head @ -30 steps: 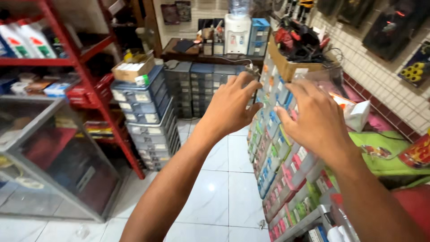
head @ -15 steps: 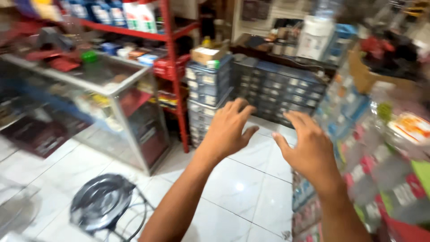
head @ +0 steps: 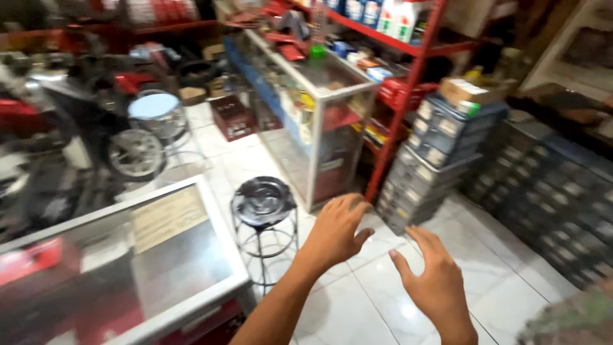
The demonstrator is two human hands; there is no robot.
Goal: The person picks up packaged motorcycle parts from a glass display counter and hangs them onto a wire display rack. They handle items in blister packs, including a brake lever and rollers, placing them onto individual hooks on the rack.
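Observation:
Both my hands hang in the air over the white tiled floor (head: pixel 357 300), holding nothing. My left hand (head: pixel 335 231) has its fingers loosely curled and apart, with its forearm stretching down to the bottom edge. My right hand (head: pixel 434 287) sits a little lower and to the right, fingers spread. Nearest to my left hand is a round black stool (head: pixel 263 203) on a wire frame, just to its left. A stack of grey drawer cabinets (head: pixel 428 166) stands beyond my hands.
A glass display counter (head: pixel 128 255) fills the lower left. A second glass case (head: pixel 319 115) runs along the red shelving (head: pixel 408 83) at the back. A motorcycle (head: pixel 83 134) and another stool (head: pixel 156 112) stand at left. More drawer cabinets (head: pixel 549 191) line the right.
The view has swung left, away from the rack of small coloured packets toward the shop floor. Both hands have dropped lower and stay empty, apart from each other.

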